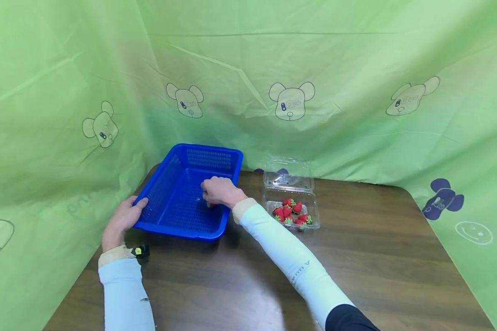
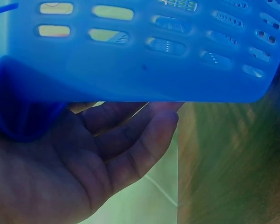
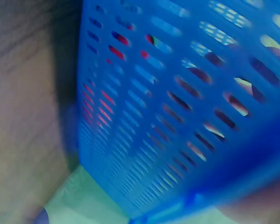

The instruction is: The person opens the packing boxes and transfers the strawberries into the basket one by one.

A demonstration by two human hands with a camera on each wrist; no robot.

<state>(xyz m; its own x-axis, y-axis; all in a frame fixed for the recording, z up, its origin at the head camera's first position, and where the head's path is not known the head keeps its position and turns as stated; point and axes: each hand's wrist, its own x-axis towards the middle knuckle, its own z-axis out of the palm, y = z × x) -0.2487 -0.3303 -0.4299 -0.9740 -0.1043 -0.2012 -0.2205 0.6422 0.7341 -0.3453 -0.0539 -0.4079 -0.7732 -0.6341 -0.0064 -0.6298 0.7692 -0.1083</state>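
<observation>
A blue slotted plastic basket point(image 1: 178, 230) stands on the table, its left rim in the grip of my left hand point(image 1: 126, 215). The thumb lies over that rim, while in the left wrist view the fingers point(image 2: 153, 135) lie beneath the basket. My right hand point(image 1: 221, 191) reaches over the right rim into the basket with bent fingers; its fingertips are hidden. Just below it a bit of a strawberry point(image 1: 210, 204) shows. Through the slots of the basket wall point(image 3: 130, 140), the right wrist view gives red patches low down and skin higher up.
Right of the basket, a clear plastic clamshell box point(image 1: 316, 218) lies with its lid point(image 1: 289, 179) open. Several strawberries point(image 1: 287, 211) with green leaves are in it. A green printed cloth point(image 1: 248, 69) rises behind and beside the brown wooden table point(image 1: 377, 243).
</observation>
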